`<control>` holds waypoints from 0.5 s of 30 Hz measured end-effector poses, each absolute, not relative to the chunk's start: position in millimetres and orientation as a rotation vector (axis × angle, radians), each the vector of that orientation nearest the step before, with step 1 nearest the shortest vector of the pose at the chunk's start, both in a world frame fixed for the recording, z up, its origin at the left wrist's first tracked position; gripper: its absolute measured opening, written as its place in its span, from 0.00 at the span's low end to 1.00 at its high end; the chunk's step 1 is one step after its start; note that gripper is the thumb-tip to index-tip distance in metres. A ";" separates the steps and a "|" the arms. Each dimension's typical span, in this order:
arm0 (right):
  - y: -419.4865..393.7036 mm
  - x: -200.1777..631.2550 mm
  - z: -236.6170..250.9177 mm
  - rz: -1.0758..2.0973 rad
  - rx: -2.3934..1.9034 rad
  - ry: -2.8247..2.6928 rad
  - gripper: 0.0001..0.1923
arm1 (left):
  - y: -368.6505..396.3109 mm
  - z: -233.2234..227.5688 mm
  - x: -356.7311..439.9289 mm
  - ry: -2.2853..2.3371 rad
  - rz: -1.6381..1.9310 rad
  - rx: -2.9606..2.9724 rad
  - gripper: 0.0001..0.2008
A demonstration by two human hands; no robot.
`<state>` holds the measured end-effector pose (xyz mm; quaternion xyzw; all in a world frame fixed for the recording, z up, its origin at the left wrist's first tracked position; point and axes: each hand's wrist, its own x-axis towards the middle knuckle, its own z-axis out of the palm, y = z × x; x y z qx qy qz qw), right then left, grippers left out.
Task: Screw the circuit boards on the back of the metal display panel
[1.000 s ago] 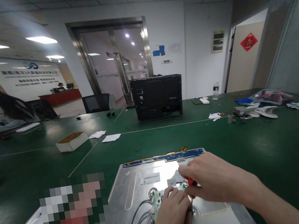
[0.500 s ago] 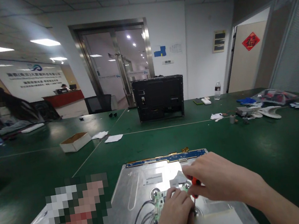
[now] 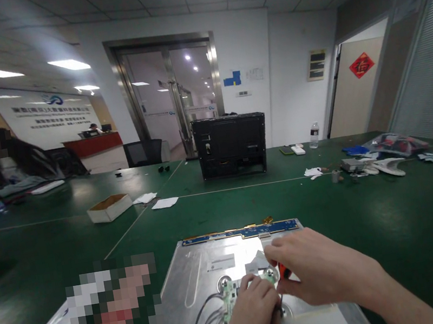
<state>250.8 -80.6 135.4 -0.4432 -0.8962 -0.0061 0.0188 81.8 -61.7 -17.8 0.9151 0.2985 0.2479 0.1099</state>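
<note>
Gripping the red-handled screwdriver point(image 3: 283, 270) in my closed right hand point(image 3: 320, 271), I've barely shifted since a second ago, my left hand point(image 3: 254, 309) still curled on the small green circuit board point(image 3: 231, 294) atop the metal display backplate point(image 3: 202, 279).

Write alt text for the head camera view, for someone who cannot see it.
Two bare hands work over a small green circuit board on a silver metal panel: the right hand grips a red-handled screwdriver, the left hand steadies the board. Beyond, a black monitor casing stands on the green table.
</note>
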 end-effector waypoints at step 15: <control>-77.4 252.6 137.6 0.022 -1.308 -2.785 0.06 | -65.2 -12.2 81.2 0.872 0.718 2.684 0.04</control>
